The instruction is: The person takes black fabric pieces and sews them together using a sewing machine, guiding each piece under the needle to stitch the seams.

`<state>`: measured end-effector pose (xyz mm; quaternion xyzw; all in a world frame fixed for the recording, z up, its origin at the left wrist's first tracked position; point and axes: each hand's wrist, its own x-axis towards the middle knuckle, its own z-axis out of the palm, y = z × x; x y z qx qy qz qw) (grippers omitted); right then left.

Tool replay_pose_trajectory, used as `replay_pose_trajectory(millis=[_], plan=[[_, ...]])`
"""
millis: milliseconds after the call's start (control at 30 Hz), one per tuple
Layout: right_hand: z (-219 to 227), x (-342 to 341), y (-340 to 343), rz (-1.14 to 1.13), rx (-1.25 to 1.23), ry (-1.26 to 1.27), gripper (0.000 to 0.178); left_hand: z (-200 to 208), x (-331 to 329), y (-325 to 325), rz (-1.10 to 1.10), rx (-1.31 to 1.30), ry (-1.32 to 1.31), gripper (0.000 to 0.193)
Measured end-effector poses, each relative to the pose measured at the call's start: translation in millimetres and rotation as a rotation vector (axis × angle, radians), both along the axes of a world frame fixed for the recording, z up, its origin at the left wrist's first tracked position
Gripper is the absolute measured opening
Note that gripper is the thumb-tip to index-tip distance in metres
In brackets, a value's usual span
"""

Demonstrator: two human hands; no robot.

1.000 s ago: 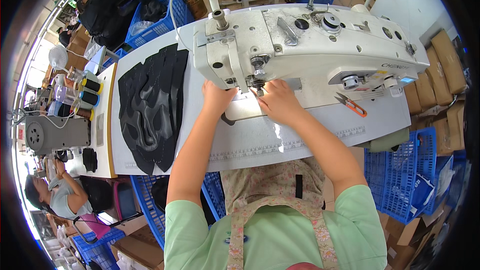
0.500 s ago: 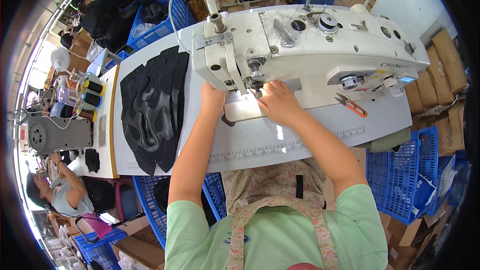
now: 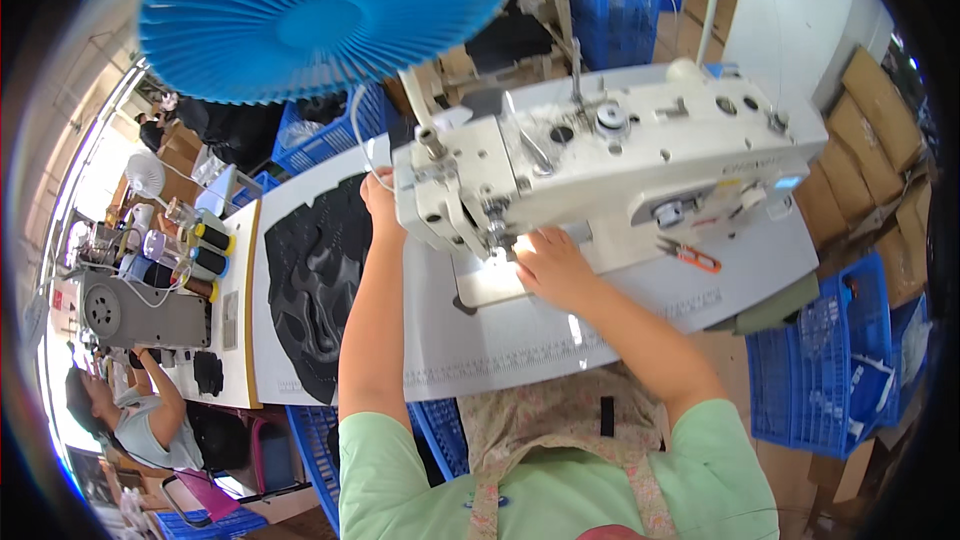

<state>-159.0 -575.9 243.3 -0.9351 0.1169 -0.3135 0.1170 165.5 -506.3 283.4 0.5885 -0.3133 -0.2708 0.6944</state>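
fingers at risk: right hand (image 3: 555,270) lies flat and open just beside the sewing machine (image 3: 600,165) needle on the table (image 3: 500,340); left hand (image 3: 378,202), behind the machine's far left end, grip unclear; a slip could catch a fingertip.

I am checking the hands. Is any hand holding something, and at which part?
It cannot be told. The right hand lies flat on the lit plate under the sewing machine; the left hand is half hidden behind it.
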Motion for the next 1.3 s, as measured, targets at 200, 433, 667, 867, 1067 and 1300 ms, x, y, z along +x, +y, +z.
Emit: replay_pose_trajectory(millis=[200, 433, 667, 867, 1067, 1300], plan=[[11, 4, -8, -0.021, 0.270, 0.213, 0.033, 104, -17, -12, -0.032, -0.254, -0.084, 0.026], [10, 46, -81, -0.241, 0.028, -0.122, 0.038, 132, -17, 3, -0.214, -0.273, 0.024, 0.024], [1, 41, -80, -0.175, 0.120, -0.147, 0.036, 133, -26, 12, -0.264, -0.248, 0.112, 0.031], [-5, 32, -79, -0.178, 0.225, -0.123, 0.034, 77, -20, 20, -0.173, -0.249, 0.129, 0.055], [-4, 32, -81, -0.170, 0.339, -0.083, 0.032, -9, -5, 52, 0.040, 0.519, -0.440, 0.060], [29, -5, -67, -0.135, 0.521, 0.459, 0.039, 37, -58, 104, -0.384, 0.577, -0.734, 0.043]])
